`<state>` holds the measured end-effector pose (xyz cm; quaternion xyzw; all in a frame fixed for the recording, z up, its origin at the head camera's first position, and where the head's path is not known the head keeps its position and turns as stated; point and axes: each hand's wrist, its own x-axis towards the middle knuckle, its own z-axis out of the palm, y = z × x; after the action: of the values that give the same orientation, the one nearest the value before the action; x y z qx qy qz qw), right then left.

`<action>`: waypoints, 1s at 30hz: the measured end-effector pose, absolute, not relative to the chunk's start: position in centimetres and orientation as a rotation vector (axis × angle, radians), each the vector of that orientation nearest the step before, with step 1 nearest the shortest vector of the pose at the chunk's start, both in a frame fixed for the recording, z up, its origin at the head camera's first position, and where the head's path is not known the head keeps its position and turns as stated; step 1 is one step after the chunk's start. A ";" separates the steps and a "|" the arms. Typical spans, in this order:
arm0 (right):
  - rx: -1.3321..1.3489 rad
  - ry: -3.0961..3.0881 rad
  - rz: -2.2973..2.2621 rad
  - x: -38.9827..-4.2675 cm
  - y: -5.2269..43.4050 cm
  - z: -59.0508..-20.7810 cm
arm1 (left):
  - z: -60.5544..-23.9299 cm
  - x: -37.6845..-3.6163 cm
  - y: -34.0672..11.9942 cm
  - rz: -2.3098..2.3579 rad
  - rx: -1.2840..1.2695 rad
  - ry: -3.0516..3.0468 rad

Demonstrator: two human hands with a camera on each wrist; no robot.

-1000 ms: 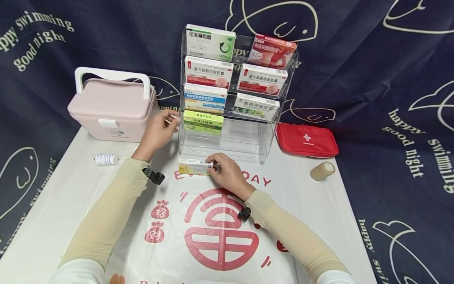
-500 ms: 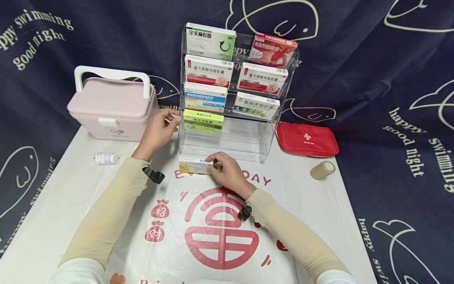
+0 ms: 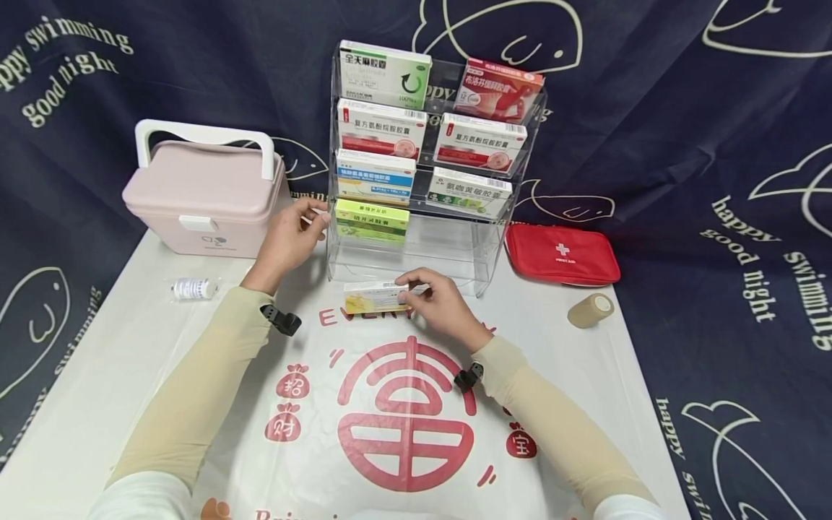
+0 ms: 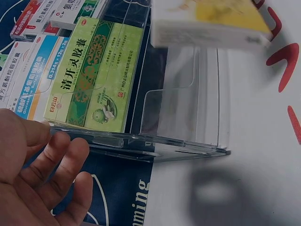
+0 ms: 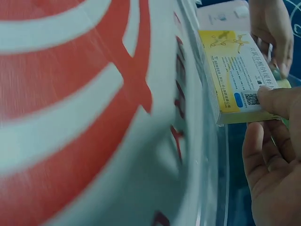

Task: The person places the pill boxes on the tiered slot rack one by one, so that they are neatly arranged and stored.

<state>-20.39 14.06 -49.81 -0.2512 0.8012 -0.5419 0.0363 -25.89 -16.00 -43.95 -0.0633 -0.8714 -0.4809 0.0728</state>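
Observation:
My right hand [image 3: 448, 309] pinches a yellow-and-white medicine box [image 3: 372, 298] by its right end, thumb on the printed face. The box is held up just in front of the lowest tier of a clear acrylic display rack [image 3: 448, 249]. In the right wrist view the thumb lies beside the QR code on the box [image 5: 233, 70]. My left hand [image 3: 291, 238] holds the rack's left side edge between thumb and fingers, level with a green medicine box [image 3: 372, 222]. In the left wrist view its fingertips sit at the rack's edge, next to that green box [image 4: 94, 75].
Higher tiers bear several other medicine boxes, among them a red one [image 3: 499, 90]. A pink case with a white handle [image 3: 204, 195] and a small wrapped roll [image 3: 195, 289] are at the left. A red first-aid pouch [image 3: 562, 255] and a tan roll [image 3: 588, 312] are at the right.
My right hand has lifted the yellow-and-white box slightly and moved it right, toward the rack's front. My left hand has stayed at the rack's left edge.

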 end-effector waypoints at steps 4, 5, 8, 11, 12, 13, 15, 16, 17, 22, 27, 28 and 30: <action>-0.715 2.546 -1.646 -21.0 15.5 -48.9 | -44.0 -25.9 -16.0 -1.446 -0.194 -2.612; -0.698 2.576 -1.631 -21.1 15.9 -48.6 | -44.0 -25.9 -16.0 -1.444 -0.195 -2.610; -0.669 2.638 -1.621 -21.6 17.0 -47.9 | -44.1 -25.9 -16.0 -1.440 -0.198 -2.605; -0.636 2.674 -1.640 -22.0 17.9 -47.1 | -44.0 -25.9 -15.9 -1.434 -0.194 -2.606; -0.622 2.679 -1.648 -22.1 18.2 -46.9 | -44.0 -25.9 -15.9 -1.433 -0.193 -2.607; -0.609 2.685 -1.655 -22.2 18.5 -46.7 | -44.0 -25.9 -15.9 -1.433 -0.191 -2.608; -0.583 2.693 -1.672 -22.5 19.1 -46.3 | -44.0 -25.9 -15.9 -1.437 -0.189 -2.609; -0.570 2.697 -1.678 -22.6 19.3 -46.2 | -44.0 -25.9 -15.9 -1.439 -0.189 -2.609; -0.559 2.708 -1.677 -22.7 19.6 -46.0 | -44.0 -25.9 -15.9 -1.440 -0.190 -2.609; -0.522 2.732 -1.690 -22.9 20.4 -44.3 | -44.0 -25.9 -15.9 -1.448 -0.190 -2.606; -0.521 2.730 -1.725 -22.2 20.6 -41.3 | -44.1 -26.0 -15.9 -1.448 -0.188 -2.608; -0.524 2.728 -1.736 -22.0 20.6 -40.8 | -44.1 -26.0 -15.9 -1.448 -0.187 -2.609; -0.524 2.732 -1.753 -22.2 21.0 -40.3 | -44.1 -26.0 -16.0 -1.450 -0.186 -2.610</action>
<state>-22.19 20.95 -40.33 -0.1590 0.8286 -0.5318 -0.0730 -25.99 -15.96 -44.12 -0.0621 -0.8701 -0.4832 0.0749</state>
